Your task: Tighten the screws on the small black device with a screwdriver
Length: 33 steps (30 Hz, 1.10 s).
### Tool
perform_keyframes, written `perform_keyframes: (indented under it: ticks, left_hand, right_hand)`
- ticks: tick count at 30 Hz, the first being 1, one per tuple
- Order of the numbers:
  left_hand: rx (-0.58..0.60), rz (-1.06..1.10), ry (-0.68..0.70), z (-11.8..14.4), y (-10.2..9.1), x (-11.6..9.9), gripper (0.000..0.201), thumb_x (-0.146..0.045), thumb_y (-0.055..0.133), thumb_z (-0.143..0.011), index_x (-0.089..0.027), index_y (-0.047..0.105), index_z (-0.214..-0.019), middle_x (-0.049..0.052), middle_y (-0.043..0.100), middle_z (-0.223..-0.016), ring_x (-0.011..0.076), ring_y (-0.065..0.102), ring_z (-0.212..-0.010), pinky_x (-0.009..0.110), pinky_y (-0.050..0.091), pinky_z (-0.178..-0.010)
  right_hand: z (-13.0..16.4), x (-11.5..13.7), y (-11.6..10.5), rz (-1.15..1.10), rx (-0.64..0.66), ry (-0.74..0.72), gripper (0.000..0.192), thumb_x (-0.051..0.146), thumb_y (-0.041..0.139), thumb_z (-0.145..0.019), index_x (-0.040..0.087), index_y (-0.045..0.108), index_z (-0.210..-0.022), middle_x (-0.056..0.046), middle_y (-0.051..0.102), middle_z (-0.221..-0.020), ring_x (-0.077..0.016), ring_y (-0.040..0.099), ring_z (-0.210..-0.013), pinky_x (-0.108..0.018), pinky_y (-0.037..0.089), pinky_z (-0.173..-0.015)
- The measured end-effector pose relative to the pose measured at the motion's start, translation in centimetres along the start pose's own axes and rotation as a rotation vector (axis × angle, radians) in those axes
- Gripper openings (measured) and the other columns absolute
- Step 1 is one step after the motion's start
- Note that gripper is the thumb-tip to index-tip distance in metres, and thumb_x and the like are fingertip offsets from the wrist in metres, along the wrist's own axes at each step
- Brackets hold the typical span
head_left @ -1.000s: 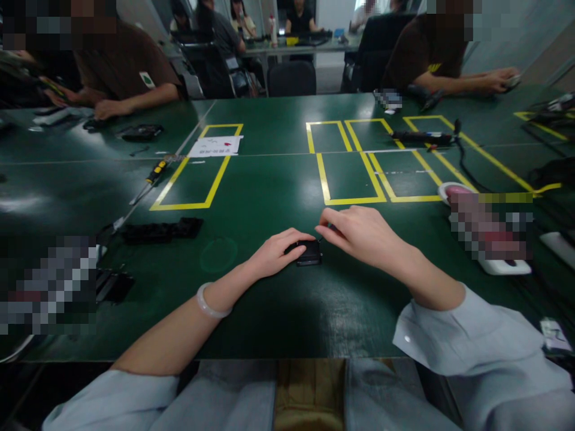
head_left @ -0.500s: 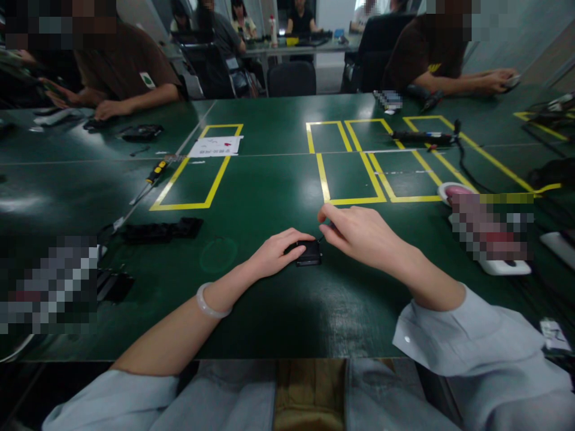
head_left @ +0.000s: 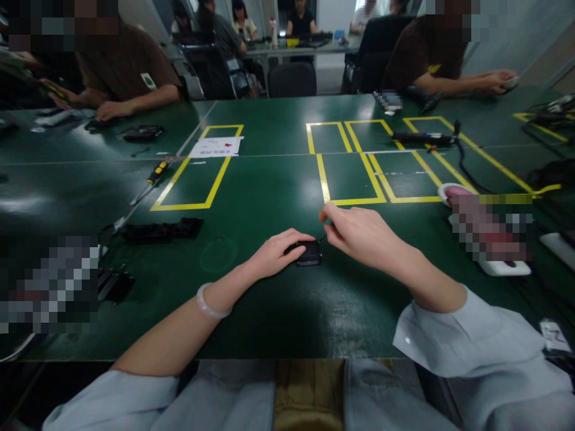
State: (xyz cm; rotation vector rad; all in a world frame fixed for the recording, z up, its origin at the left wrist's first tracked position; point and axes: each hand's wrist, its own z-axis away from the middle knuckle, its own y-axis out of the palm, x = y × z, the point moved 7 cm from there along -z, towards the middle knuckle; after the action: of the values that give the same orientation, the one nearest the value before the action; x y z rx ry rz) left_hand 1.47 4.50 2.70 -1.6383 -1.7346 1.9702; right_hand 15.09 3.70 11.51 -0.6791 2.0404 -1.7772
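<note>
Black device (head_left: pixel 309 254) on table (head_left: pixel 269 191) | left hand (head_left: pixel 275 254) fingers pressing it | right hand (head_left: pixel 359 234) fingers pinched together

A yellow-handled screwdriver (head_left: pixel 155 173) lies on the green desk (head_left: pixel 269 185) near a white paper sheet (head_left: pixel 215 146); black parts (head_left: pixel 162 230) sit nearer.
</note>
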Motion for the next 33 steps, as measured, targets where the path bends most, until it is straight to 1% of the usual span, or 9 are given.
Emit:
perform_keyframes:
  ticks: [4, 8, 12, 16, 19, 23, 27, 30, 33]
  left_hand:
    - [-0.002, -0.004, -0.001, -0.01, 0.02, 0.04, 0.035, -0.036, 0.039, -0.1, -0.021, 0.056, -0.126, 0.006, 0.061, -0.113, 0.0189, 0.058, -0.106, 0.03, 0.044, -0.094]
    - [-0.005, -0.011, -0.002, 0.0, 0.05, 0.17, 0.035, -0.037, 0.038, -0.1, -0.022, 0.055, -0.127, 0.006, 0.061, -0.115, 0.0195, 0.058, -0.107, 0.032, 0.044, -0.095]
    - [-0.006, -0.011, -0.003, 0.01, 0.02, 0.16, 0.035, -0.037, 0.038, -0.1, -0.022, 0.056, -0.126, 0.006, 0.062, -0.115, 0.0191, 0.058, -0.107, 0.031, 0.044, -0.094]
    - [-0.003, -0.001, -0.004, 0.01, -0.02, 0.03, 0.035, -0.037, 0.037, -0.1, -0.022, 0.056, -0.126, 0.007, 0.061, -0.115, 0.0194, 0.058, -0.107, 0.031, 0.044, -0.095]
    - [-0.006, 0.003, -0.004, 0.03, -0.04, 0.0, 0.035, -0.037, 0.038, -0.1, -0.022, 0.056, -0.126, 0.006, 0.061, -0.114, 0.0194, 0.058, -0.106, 0.031, 0.044, -0.094]
    - [-0.007, 0.001, -0.001, 0.07, 0.0, 0.06, 0.035, -0.036, 0.038, -0.1, -0.022, 0.056, -0.126, 0.006, 0.061, -0.114, 0.0193, 0.058, -0.106, 0.031, 0.044, -0.094]
    - [-0.007, -0.01, 0.001, 0.05, 0.03, 0.11, 0.035, -0.037, 0.038, -0.099, -0.022, 0.056, -0.126, 0.006, 0.062, -0.115, 0.0191, 0.058, -0.106, 0.032, 0.044, -0.094]
    - [-0.007, -0.01, -0.002, 0.01, 0.01, 0.07, 0.036, -0.038, 0.037, -0.1, -0.022, 0.056, -0.126, 0.007, 0.061, -0.115, 0.0196, 0.058, -0.107, 0.032, 0.044, -0.095]
    - [-0.007, -0.007, -0.001, 0.0, -0.03, -0.01, 0.036, -0.037, 0.037, -0.1, -0.021, 0.056, -0.126, 0.007, 0.061, -0.115, 0.0195, 0.058, -0.107, 0.032, 0.044, -0.095]
  right_hand:
    - [0.11, 0.0, -0.1, -0.023, 0.001, 0.012, 0.023, 0.031, 0.036, -0.095, 0.018, 0.052, -0.105, -0.004, 0.069, -0.078, -0.0168, 0.06, -0.065, -0.028, 0.024, -0.057]
    - [0.01, -0.09, 0.04, 0.02, 0.031, 0.03, 0.03, 0.041, 0.034, -0.098, 0.019, 0.055, -0.098, -0.004, 0.069, -0.075, -0.0183, 0.062, -0.066, -0.028, 0.022, -0.056]
    - [-0.12, -0.34, 0.21, 0.076, 0.046, 0.048, 0.029, 0.037, 0.033, -0.098, 0.019, 0.056, -0.098, -0.005, 0.068, -0.073, -0.0189, 0.062, -0.065, -0.028, 0.021, -0.055]
    - [-0.07, -0.31, 0.06, 0.012, 0.013, 0.034, 0.024, 0.029, 0.035, -0.095, 0.018, 0.051, -0.108, -0.004, 0.069, -0.076, -0.0172, 0.06, -0.062, -0.027, 0.024, -0.056]
    - [0.06, -0.16, -0.2, -0.028, -0.011, 0.015, 0.023, 0.025, 0.037, -0.091, 0.018, 0.05, -0.109, -0.004, 0.069, -0.08, -0.0168, 0.06, -0.065, -0.027, 0.026, -0.057]
    - [0.13, -0.06, -0.4, -0.032, -0.008, 0.014, 0.02, 0.028, 0.037, -0.094, 0.019, 0.052, -0.103, -0.003, 0.068, -0.078, -0.017, 0.061, -0.065, -0.027, 0.025, -0.057]
    - [0.0, -0.26, -0.2, 0.01, 0.021, 0.04, 0.028, 0.038, 0.034, -0.097, 0.019, 0.055, -0.098, -0.004, 0.068, -0.075, -0.0181, 0.062, -0.066, -0.028, 0.022, -0.056]
    - [-0.1, -0.5, 0.17, 0.05, 0.045, 0.054, 0.028, 0.036, 0.033, -0.098, 0.019, 0.055, -0.099, -0.005, 0.069, -0.075, -0.0186, 0.062, -0.066, -0.028, 0.021, -0.055]
    - [-0.09, -0.51, 0.34, 0.033, 0.04, 0.038, 0.025, 0.031, 0.034, -0.096, 0.019, 0.053, -0.106, -0.005, 0.069, -0.076, -0.0185, 0.062, -0.067, -0.027, 0.022, -0.055]
